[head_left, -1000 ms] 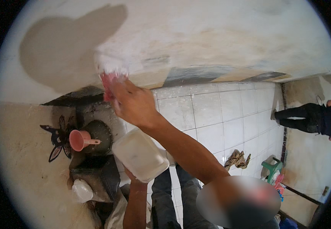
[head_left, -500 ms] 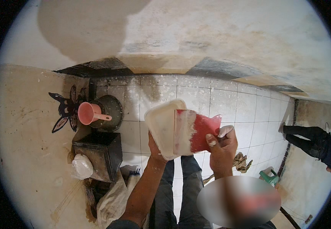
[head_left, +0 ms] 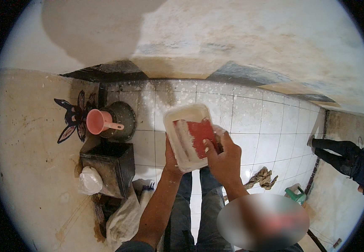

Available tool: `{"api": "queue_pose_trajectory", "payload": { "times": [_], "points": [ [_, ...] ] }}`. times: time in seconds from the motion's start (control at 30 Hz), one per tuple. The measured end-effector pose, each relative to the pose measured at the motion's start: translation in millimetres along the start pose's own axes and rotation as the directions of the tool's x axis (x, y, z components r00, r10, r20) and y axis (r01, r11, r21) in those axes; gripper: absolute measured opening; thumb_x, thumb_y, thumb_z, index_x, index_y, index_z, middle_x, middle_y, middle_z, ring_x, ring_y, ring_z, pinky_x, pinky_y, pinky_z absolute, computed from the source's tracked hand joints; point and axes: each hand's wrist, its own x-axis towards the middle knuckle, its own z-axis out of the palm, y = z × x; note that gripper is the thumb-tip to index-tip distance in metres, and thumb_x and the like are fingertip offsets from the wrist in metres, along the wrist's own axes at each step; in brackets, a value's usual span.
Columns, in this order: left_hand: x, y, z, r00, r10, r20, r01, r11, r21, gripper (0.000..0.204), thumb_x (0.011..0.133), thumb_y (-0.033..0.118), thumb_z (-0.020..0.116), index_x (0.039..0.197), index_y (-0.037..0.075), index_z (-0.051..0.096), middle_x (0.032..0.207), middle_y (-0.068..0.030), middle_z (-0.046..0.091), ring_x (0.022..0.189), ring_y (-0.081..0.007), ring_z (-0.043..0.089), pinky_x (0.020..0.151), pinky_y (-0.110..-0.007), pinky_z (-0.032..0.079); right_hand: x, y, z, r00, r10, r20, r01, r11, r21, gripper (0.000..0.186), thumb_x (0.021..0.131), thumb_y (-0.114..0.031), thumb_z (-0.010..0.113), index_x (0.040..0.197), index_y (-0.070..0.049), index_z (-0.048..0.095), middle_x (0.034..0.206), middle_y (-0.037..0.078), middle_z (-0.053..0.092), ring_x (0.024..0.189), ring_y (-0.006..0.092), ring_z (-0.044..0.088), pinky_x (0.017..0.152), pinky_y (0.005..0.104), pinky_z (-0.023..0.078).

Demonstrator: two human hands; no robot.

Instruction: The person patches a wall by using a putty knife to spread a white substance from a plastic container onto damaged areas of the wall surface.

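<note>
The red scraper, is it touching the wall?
No, the right hand holds the red scraper at the pale tub, apart from the wall.

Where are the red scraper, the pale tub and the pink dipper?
Red scraper [head_left: 198, 135]: head view, on the red middle of its flat face.
Pale tub [head_left: 190, 114]: head view, on its bare inside near the far edge.
Pink dipper [head_left: 99, 122]: head view, on its cup.

Red scraper [head_left: 193, 135], white-smeared; cream tray [head_left: 189, 112]; pink dipper [head_left: 96, 122]; tub [head_left: 125, 113] seemingly blackish.
</note>
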Motion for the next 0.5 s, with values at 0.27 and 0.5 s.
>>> {"api": "queue_pose_trajectory", "payload": {
  "times": [0.27,0.5],
  "points": [
    [2,5,-5,0.988,0.153,-0.011,-0.072,0.521,0.851,0.068,0.097,0.062,0.039,0.148,0.016,0.037,0.144,-0.0101,0.048,0.129,-0.0298,0.049,0.108,-0.047,0.042,5,-4,3,0.987,-0.120,-0.103,0.110,0.990,-0.093,0.036,0.089,-0.004,0.064,0.123,0.005,0.058,0.093,0.020,0.072,0.085,0.0174,0.071,0.073,0.0311,0.056],
    [11,-6,-1,0.999,0.030,0.029,-0.042,0.677,0.735,0.075,0.096,0.067,0.034,0.148,0.012,0.034,0.143,-0.0157,0.047,0.126,-0.0327,0.052,0.105,-0.048,0.047,3,-9,9,0.999,-0.012,-0.032,0.007,0.989,-0.144,0.036,0.089,-0.005,0.064,0.123,0.006,0.057,0.092,0.021,0.071,0.082,0.0201,0.072,0.073,0.0307,0.056]
  ]
}}
